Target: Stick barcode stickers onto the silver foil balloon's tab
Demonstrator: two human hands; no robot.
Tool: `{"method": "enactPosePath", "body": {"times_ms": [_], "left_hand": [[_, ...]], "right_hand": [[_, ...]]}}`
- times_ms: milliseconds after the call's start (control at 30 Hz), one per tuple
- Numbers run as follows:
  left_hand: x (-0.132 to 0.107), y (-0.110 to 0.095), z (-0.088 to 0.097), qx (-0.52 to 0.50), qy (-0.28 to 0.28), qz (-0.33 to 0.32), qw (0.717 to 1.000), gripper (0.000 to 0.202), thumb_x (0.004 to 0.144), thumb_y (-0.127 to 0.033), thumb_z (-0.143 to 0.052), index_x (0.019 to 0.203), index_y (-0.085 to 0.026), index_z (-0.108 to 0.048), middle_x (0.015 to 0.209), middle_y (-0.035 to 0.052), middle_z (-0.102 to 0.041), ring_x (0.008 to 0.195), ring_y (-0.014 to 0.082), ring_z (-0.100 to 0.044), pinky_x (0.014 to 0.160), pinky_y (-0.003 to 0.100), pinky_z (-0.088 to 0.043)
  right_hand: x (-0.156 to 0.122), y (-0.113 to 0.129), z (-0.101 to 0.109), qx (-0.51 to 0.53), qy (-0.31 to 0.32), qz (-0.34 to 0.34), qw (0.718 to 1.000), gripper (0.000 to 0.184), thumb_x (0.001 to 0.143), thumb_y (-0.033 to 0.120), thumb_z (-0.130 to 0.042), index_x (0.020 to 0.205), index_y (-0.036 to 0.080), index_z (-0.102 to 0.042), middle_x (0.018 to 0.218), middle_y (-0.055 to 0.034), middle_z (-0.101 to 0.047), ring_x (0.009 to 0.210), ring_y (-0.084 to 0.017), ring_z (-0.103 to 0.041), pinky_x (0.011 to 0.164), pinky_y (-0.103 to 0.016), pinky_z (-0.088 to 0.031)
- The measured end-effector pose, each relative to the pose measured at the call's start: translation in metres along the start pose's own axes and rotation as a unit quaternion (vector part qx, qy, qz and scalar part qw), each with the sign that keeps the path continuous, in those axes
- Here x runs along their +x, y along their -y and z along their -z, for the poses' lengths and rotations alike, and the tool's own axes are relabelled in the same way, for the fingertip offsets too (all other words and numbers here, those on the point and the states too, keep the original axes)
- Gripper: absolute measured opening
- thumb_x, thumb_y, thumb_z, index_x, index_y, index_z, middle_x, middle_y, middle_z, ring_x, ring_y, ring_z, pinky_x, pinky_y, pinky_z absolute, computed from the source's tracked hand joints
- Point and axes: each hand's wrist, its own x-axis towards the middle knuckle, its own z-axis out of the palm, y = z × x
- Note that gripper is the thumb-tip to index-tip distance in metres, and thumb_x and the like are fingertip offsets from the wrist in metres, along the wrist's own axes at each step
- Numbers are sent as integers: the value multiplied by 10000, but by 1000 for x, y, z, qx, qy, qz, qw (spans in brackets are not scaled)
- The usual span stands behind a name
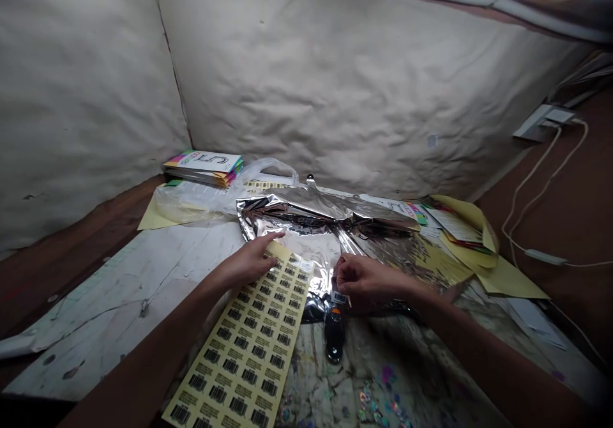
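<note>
A long yellow sheet of barcode stickers [249, 338] slants down toward the near edge of the view. My left hand [246, 263] grips its upper left edge, thumb on the face. Beyond the sheet's far end lies shiny silver foil packaging [306, 206], crumpled and spread over the table. Over the foil, right of the sheet, my right hand [361, 276] is closed in a pinch; what is between its fingers is hidden. Just below those fingers shows a small pale label-like piece [339, 298]. Under it lies a glossy black object with an orange mark [334, 335], its kind unclear.
A stack of colourful printed cards [204, 163] stands at the back left beside a clear plastic bag [191, 201]. Curled yellow sheets [507, 275] and more cards lie at the right. White cables [517, 191] hang from a wall socket [543, 121]. Glittery bits [378, 409] dot the near tabletop.
</note>
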Motion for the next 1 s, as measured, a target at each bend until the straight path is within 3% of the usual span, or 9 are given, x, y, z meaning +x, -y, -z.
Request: {"method": "enactPosePath", "body": {"times_ms": [200,333,400,500,567,667,767,933,1000], "left_hand": [[-1,-1,3,37,42,11,998,660,761,-299,-570,1407,-257,-443,1396,90,-499,1062,279,-610,851,332,-504],[0,-2,4,52,40,7,998,656,771,-299,-564,1413,-252,-435,1425,98,-468,1088,300,-601,892,365,-490],[0,-1,4,56,40,7,998,657,769,-294,-566,1412,-253,-436,1431,97,-463,1115,307,-587,911,373,-480],[1,0,3,63,37,3,997,659,760,-283,-571,1406,-247,-446,1438,95,-455,1161,311,-556,937,374,-464],[0,0,3,63,33,-2,997,658,758,-280,-572,1404,-242,-449,1435,96,-458,1172,310,-547,950,375,-453],[0,1,4,55,33,-3,998,654,764,-277,-565,1406,-245,-444,1422,94,-473,1157,305,-557,957,381,-444],[0,2,5,44,37,-1,998,662,753,-266,-576,1402,-249,-449,1403,88,-492,1149,301,-559,954,375,-441],[0,-1,10,0,50,-3,999,669,728,-271,-640,1377,-241,-482,1416,77,-472,1216,299,-492,972,350,-416],[-3,-8,13,-48,71,-11,996,666,720,-284,-678,1360,-226,-502,1341,78,-532,1155,279,-524,917,319,-440]], "right_hand": [[2,0,-5,-80,-4,-30,996,81,759,220,-624,808,162,-597,769,-6,-633,679,-152,-596,570,-228,-440],[-2,6,-10,-200,-42,20,979,84,801,203,-584,734,169,-621,916,-41,-585,804,-169,-589,699,-272,-452],[-5,4,-11,-225,-67,33,972,54,810,205,-595,836,187,-639,958,-43,-573,839,-174,-587,749,-293,-460],[-10,-3,-16,-242,-156,24,957,326,797,220,-649,1114,196,-574,1026,-63,-576,815,-182,-594,755,-328,-486],[-17,-10,-22,-262,-190,64,944,306,839,191,-607,1142,193,-570,1069,-82,-585,847,-190,-601,771,-339,-499],[-35,-22,-37,-295,-155,179,926,329,902,93,-464,1188,200,-588,1177,-105,-589,1032,-212,-574,868,-359,-496],[-55,-32,-48,-323,-133,233,907,422,923,75,-430,1315,202,-521,1258,-123,-576,1124,-222,-542,911,-381,-497],[-62,-34,-44,-378,-126,310,863,408,942,103,-461,1338,188,-506,1236,-108,-623,1100,-208,-572,887,-355,-522],[-56,-34,-40,-398,-110,351,840,420,947,99,-457,1357,181,-485,1210,-96,-647,1076,-201,-588,862,-340,-529]]}}
